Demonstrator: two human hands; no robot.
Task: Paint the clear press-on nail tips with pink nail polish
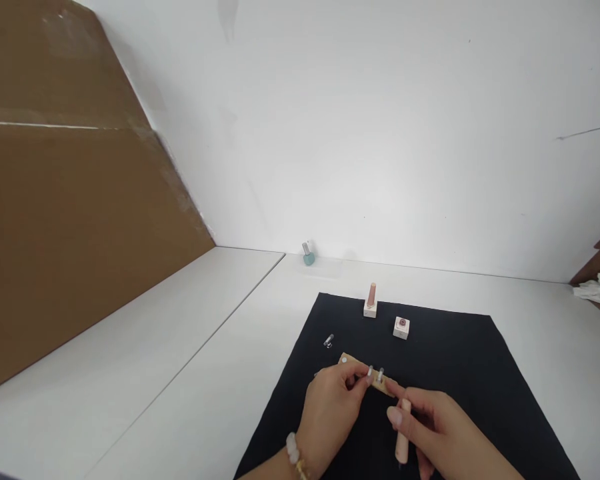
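A wooden strip (384, 387) lies on a black cloth, carrying small clear-and-white pieces that look like false nail tips. My left hand (333, 397), with a beaded bracelet at the wrist, pinches one such nail tip (371, 371) above the strip. Another nail tip (381, 374) stands just to its right. In my right hand (433, 423) is a pale pink nail polish cap (403, 437), held between thumb and fingers. A fingertip of that hand is at the strip's right end. Beyond the hands sits an open nail polish bottle (401, 328) without its cap.
A capped pink nail polish bottle (371, 301) stands near the back of the black cloth (460, 353). Small clear pieces (329, 341) lie left of the strip. A blue-green bottle (308, 255) is by the white wall. Crumpled white tissue (594, 291) lies far right; brown cardboard (80, 220) rises left.
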